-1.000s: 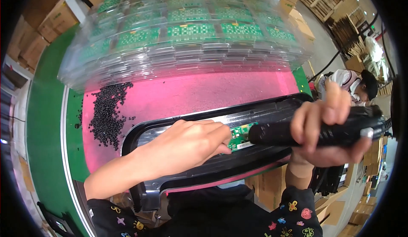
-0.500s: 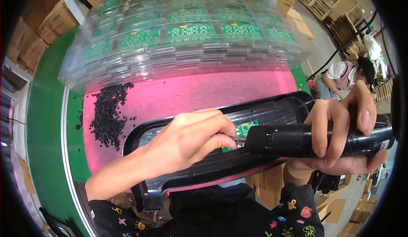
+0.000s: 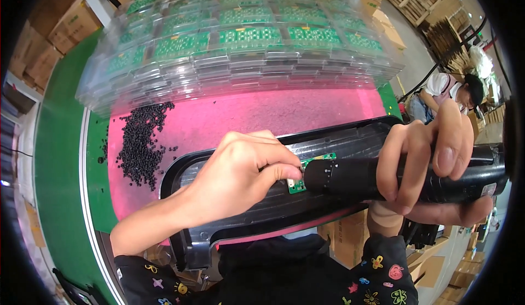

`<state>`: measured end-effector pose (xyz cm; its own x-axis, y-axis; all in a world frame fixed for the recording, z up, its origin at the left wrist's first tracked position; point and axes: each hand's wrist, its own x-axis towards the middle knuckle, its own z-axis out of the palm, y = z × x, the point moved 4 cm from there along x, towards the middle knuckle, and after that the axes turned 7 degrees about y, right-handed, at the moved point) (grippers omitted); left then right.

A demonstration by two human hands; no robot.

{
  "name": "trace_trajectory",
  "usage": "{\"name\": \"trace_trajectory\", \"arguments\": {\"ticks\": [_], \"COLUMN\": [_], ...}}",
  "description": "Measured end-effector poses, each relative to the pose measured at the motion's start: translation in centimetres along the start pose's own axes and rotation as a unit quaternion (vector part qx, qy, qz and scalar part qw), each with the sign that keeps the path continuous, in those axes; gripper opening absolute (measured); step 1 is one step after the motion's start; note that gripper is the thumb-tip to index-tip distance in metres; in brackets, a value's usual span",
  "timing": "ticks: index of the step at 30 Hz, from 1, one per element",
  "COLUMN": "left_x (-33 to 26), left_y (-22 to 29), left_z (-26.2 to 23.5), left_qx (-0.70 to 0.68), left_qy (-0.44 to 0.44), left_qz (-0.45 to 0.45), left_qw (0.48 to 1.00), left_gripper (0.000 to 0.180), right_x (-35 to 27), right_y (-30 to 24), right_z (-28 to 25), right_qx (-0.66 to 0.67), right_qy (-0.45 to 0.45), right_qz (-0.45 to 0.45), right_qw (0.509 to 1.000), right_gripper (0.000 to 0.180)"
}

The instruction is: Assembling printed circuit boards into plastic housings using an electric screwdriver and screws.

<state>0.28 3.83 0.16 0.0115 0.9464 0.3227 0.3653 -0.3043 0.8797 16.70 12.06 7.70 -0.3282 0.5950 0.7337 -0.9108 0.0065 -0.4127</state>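
Right hand (image 3: pixel 413 173): fingers and thumb wrapped around a black cylindrical handheld tool (image 3: pixel 350 180), clamped on it; tool lies roughly level, its nose pointing left. Left hand (image 3: pixel 243 165): thumb and forefinger drawn together in a pinch just beside that nose; contents of the pinch hidden, so cannot tell whether anything is clamped there.

At the grip: small green rectangular circuit board (image 3: pixel 297 186), directly at the left fingertips and partly covered by the tool's nose. Its lower left corner shows below the fingertips, its upper edge above the nose.

Under both hands: long shallow black plastic shell (image 3: pixel 295 212) with a raised rim. Board lies within its outline; cannot tell whether it touches the shell floor.

Beyond the shell: bright pink flat mat (image 3: pixel 262 111). To the left of the grip, on the mat: loose heap of small black bead-like pieces (image 3: pixel 136 146), a few strays at its edges.

Farther ahead: broad stack of clear plastic trays (image 3: pixel 240 64) with green circuit boards inside. Well apart, far right: a co-worker (image 3: pixel 448 89), bent forward, dark cap.
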Motion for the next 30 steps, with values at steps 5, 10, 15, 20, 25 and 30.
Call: {"name": "trace_trajectory", "arguments": {"ticks": [5, 10, 15, 20, 25, 30], "left_x": [0.3, 0.5, 0.4, 0.5, 0.0, 0.1], "left_y": [0.1, 0.7, -0.4, -0.7, -0.8, -0.3], "left_z": [-1.2, -0.8, -0.8, -0.6, -1.0, -0.9], "left_qx": [0.027, 0.111, 0.160, 0.155, 0.170, 0.222], "left_qy": [0.089, 0.120, 0.089, 0.073, 0.085, 0.073], "left_qz": [0.035, 0.073, 0.073, 0.054, 0.053, 0.058], "left_qw": [0.995, 0.984, 0.980, 0.984, 0.980, 0.970], "left_gripper": [0.009, 0.005, 0.007, 0.012, 0.012, 0.011], "right_x": [-0.6, -1.2, -1.7, -1.9, -1.8, -1.4], "right_y": [0.6, 2.3, 2.9, 3.3, 4.7, 5.4], "right_z": [-0.4, -1.6, -2.0, -1.5, -0.4, -0.3], "right_qx": [-0.052, -0.128, -0.183, -0.203, -0.250, -0.246], "right_qy": [-0.034, -0.055, -0.038, -0.019, 0.045, -0.007], "right_qz": [0.032, 0.090, 0.126, 0.154, 0.277, 0.317], "right_qw": [0.998, 0.986, 0.974, 0.967, 0.927, 0.916], "right_gripper": [0.050, 0.061, 0.064, 0.066, 0.068, 0.071]}}
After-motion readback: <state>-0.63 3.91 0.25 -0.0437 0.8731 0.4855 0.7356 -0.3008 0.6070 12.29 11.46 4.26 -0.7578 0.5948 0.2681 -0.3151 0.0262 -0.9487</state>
